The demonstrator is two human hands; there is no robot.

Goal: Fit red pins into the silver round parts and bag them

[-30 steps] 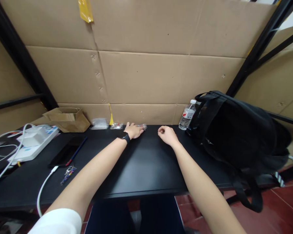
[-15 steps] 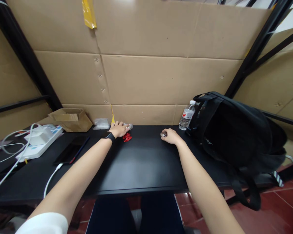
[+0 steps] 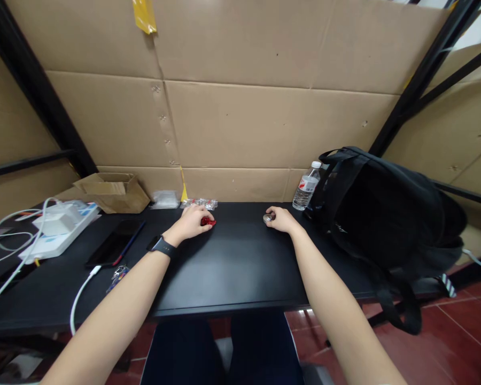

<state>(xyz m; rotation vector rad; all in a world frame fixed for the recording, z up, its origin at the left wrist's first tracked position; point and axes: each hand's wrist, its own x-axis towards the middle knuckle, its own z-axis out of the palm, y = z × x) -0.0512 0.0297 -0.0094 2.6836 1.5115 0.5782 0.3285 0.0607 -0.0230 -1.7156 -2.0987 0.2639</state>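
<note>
My left hand [image 3: 190, 223], with a dark watch on the wrist, closes its thumb and fingers around a small red bundle [image 3: 208, 220], which looks like looped cord. Part of the bundle is hidden by the fingers. Just behind this hand lie small clear plastic packets [image 3: 208, 203] with bits of red in them. My right hand [image 3: 282, 220] pinches a small round, shiny object [image 3: 268, 217] close to the black table's [image 3: 232, 267] surface; its exact kind cannot be made out.
A water bottle [image 3: 305, 187] and a black backpack [image 3: 388, 214] stand at the right. On the left are a paper bag [image 3: 116, 195], a clear packet [image 3: 165, 199], a white power strip [image 3: 62, 235], a dark tablet [image 3: 114, 245] with a cable, and keys [image 3: 118, 276]. Cardboard walls the back.
My left hand has come back from the clear packets toward me and closed on the red bundle. My right hand stays almost in place with the round object.
</note>
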